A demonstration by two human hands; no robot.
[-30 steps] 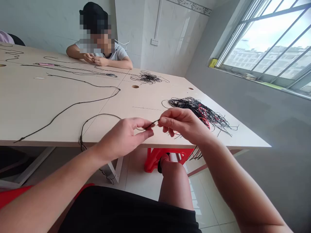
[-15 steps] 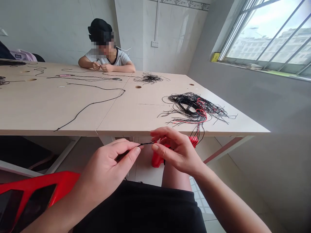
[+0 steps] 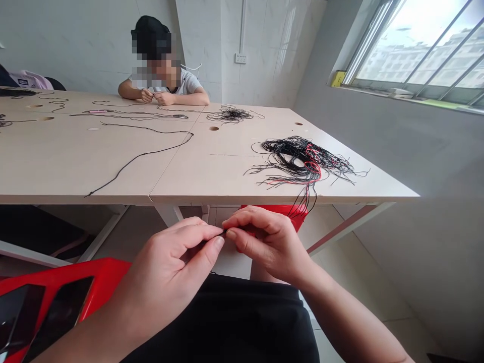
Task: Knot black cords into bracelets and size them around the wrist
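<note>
A thin black cord (image 3: 224, 231) shows in the small gap between my fingertips, below the table's front edge. My left hand (image 3: 181, 257) pinches it between thumb and forefinger. From the right, my right hand (image 3: 264, 242) closes thumb and fingertips on the same cord, almost touching the left fingertips. Most of the cord is hidden by the fingers. Beyond my hands, a bundle of black cords with some red ones (image 3: 298, 159) lies on the table, several ends hanging over the edge. One long black cord (image 3: 141, 154) curves across the tabletop to the left.
The pale table (image 3: 212, 176) spans the view. A person (image 3: 151, 75) sits at its far side, hands together. A black cord tangle (image 3: 232, 115) lies near the back. Red stools (image 3: 109, 275) stand at left and under the table; dark phone-like objects (image 3: 56, 317) lie on the left one.
My right hand has moved left and closed on the cord beside my left fingertips. The view has shifted, so the table and its cords appear slightly higher.
</note>
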